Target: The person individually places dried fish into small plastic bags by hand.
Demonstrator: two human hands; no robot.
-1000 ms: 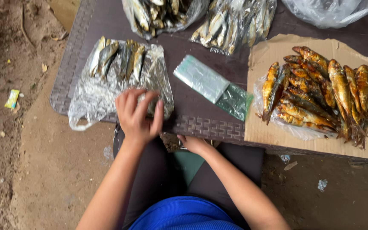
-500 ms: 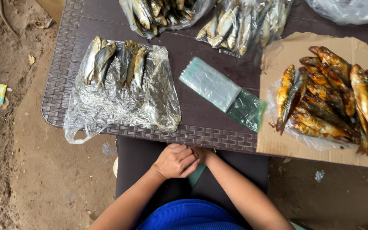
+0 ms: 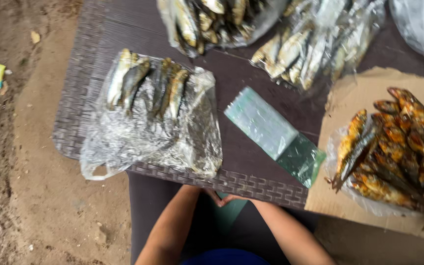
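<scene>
Meeting under the dark woven table edge (image 3: 251, 189), left hand (image 3: 211, 195) and right hand (image 3: 232, 199) touch fingertips; grip unclear. Crinkled clear plastic bag (image 3: 163, 142) at 11 o'clock.

Near edge of table (image 3: 251, 186): both hands sit tucked under it at the person's lap, left hand (image 3: 211, 195) and right hand (image 3: 231, 198) mostly hidden, fingertips touching.
Left front: crinkled plastic sheet (image 3: 148, 137) with small silvery fish (image 3: 148, 83) covers the surface and overhangs the edge.
Centre: bare dark strip runs between the sheet and the stack of clear bags (image 3: 271, 130), which lies slantwise.
Right: cardboard (image 3: 349, 98) heaped with golden smoked fish (image 3: 394, 147) blocks that side.
Far edge: bagged fish (image 3: 290, 44) crowd the back.
Left of table: open dirt ground (image 3: 40, 172).
</scene>
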